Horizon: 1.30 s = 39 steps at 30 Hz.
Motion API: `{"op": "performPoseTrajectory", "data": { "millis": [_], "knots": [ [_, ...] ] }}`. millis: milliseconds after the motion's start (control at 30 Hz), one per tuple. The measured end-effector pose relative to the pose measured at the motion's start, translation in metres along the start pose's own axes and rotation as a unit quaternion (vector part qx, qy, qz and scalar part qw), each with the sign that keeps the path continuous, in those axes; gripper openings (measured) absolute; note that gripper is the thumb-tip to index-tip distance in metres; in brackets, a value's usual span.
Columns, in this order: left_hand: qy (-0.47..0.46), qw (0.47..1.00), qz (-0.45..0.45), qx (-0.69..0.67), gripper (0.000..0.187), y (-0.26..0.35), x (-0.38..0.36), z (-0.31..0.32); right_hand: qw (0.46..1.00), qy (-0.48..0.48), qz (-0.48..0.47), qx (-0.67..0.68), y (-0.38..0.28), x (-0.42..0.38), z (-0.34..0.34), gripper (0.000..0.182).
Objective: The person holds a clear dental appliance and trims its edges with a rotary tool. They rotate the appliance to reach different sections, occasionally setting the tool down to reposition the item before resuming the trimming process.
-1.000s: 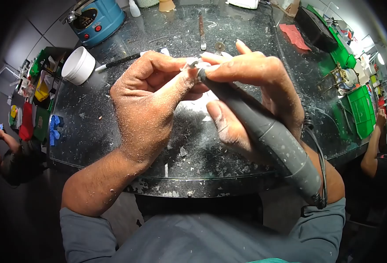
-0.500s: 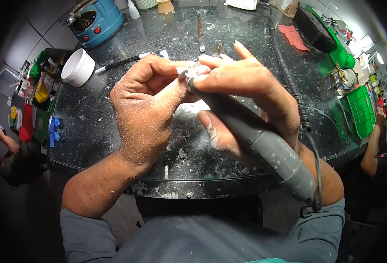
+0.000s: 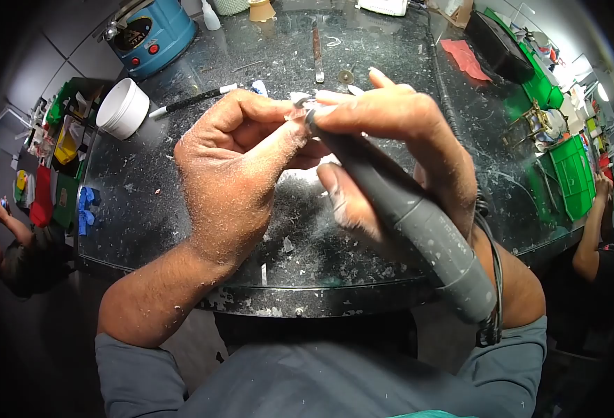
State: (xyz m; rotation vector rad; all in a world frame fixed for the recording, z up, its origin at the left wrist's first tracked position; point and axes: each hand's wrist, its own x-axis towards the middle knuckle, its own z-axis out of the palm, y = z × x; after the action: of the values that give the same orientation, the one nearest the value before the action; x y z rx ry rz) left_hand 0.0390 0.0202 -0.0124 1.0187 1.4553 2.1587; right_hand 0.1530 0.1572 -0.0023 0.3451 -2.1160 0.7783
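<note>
My left hand [image 3: 234, 153], dusted with white powder, pinches a small whitish piece [image 3: 300, 108] between thumb and fingertips. Its exact shape is hard to make out. My right hand [image 3: 397, 132] is wrapped round a dark grey handpiece [image 3: 432, 244], which slants from lower right up to the piece. The handpiece's front end is at the piece, close to my left fingertips; its tip is mostly hidden by fingers. A black cable leaves its back end by my right wrist.
On the dusty black table [image 3: 307, 275] are a white tub [image 3: 124, 108], a blue machine [image 3: 155, 35], a black-and-white pen [image 3: 192, 102], a brown-handled tool [image 3: 318, 52], red paper [image 3: 465, 59] and a green bin [image 3: 573, 177]. Other people's arms show at both sides.
The handpiece's back end has shifted slightly left and down, and my right fingers have moved with it. The coiled cable has shifted near my right wrist. My left hand is nearly unchanged.
</note>
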Motion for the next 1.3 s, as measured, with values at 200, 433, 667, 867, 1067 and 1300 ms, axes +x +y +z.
{"op": "performPoseTrajectory", "data": {
  "millis": [200, 433, 667, 867, 1067, 1300],
  "knots": [
    [0.006, 1.000, 0.011, 0.020, 0.006, 0.000, 0.000, 0.001, 1.000, -0.004, -0.001, -0.009, -0.005, 0.000, -0.001, 0.038],
    [0.018, 0.999, 0.028, 0.036, 0.010, -0.003, 0.001, 0.002, 1.000, 0.004, 0.019, -0.009, -0.007, 0.002, -0.003, 0.038],
    [0.004, 0.996, 0.065, 0.060, 0.016, -0.002, 0.002, 0.002, 1.000, -0.010, 0.026, -0.004, -0.009, 0.004, -0.005, 0.037],
    [-0.007, 0.996, 0.075, 0.045, 0.021, -0.004, 0.003, 0.000, 1.000, -0.008, 0.015, -0.019, -0.007, 0.003, -0.006, 0.039],
    [-0.011, 0.994, 0.094, 0.046, 0.024, -0.005, 0.004, -0.002, 0.998, -0.032, 0.048, 0.005, -0.007, 0.005, -0.013, 0.035],
    [-0.033, 0.987, 0.142, 0.071, 0.025, -0.005, 0.006, -0.004, 0.995, -0.070, 0.074, 0.012, -0.011, 0.008, -0.017, 0.034]
  ]
}}
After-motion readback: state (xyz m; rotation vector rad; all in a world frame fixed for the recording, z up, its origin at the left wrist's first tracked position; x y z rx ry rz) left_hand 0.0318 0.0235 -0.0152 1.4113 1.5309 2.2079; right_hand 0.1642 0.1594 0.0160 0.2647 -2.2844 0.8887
